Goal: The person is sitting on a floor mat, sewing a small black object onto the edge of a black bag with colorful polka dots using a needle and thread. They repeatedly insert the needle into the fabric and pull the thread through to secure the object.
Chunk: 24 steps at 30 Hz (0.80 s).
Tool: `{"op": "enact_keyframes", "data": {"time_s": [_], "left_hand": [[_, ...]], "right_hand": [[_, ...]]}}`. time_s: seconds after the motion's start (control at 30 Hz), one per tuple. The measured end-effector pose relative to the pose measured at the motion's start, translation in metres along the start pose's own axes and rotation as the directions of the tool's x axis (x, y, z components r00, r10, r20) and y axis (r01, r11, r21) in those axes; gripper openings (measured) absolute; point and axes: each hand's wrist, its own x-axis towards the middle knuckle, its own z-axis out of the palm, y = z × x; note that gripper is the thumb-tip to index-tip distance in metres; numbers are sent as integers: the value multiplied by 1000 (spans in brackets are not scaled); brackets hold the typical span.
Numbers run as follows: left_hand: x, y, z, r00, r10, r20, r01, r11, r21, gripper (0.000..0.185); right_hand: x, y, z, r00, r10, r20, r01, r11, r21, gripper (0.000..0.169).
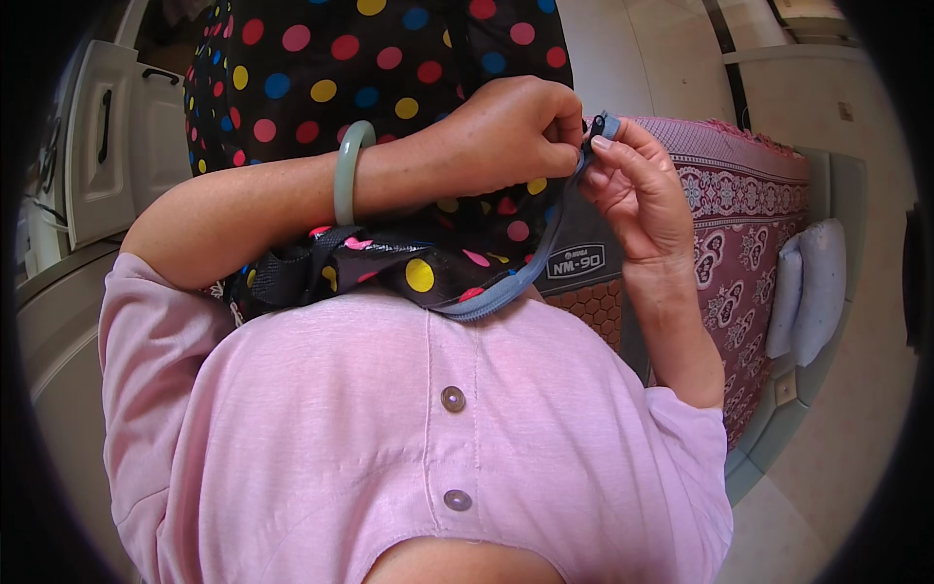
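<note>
A black bag with coloured polka dots (321,66) lies before me, its blue zipper (503,292) curving along the near right edge. At the bag's right side my left hand (533,135), with a pale green bangle (352,171) on its wrist, has its fingers curled on the zipper tape. Close beside it, my right hand (635,182) pinches the zipper's end with a black zipper pull (597,131) between thumb and fingers. A black strap (314,255) lies folded over the bag's near left part.
To the right is a bed with a patterned red and white cover (730,292) and light pillows (817,292). A grey mat with brown hexagon tiles (595,310) shows beneath my right hand. White cabinets with black handles (106,146) stand at the left.
</note>
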Motion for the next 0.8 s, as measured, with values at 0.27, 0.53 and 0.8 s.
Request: {"op": "enact_keyframes", "data": {"time_s": [0.27, 0.53, 0.8], "left_hand": [[-3, 1, 1, 999, 40, -35, -37, 996, 79, 12], [-6, 2, 1, 998, 22, -62, -20, 999, 36, 13], [-9, 2, -1, 999, -1, -37, -3, 996, -88, 16]], "right_hand": [[-5, 1, 3, 999, -51, -15, 49, 990, -130, 4], [-10, 2, 6, 998, -65, 4, 65, 991, -119, 4], [-8, 0, 6, 998, -56, 15, 56, 998, 7, 6]]}}
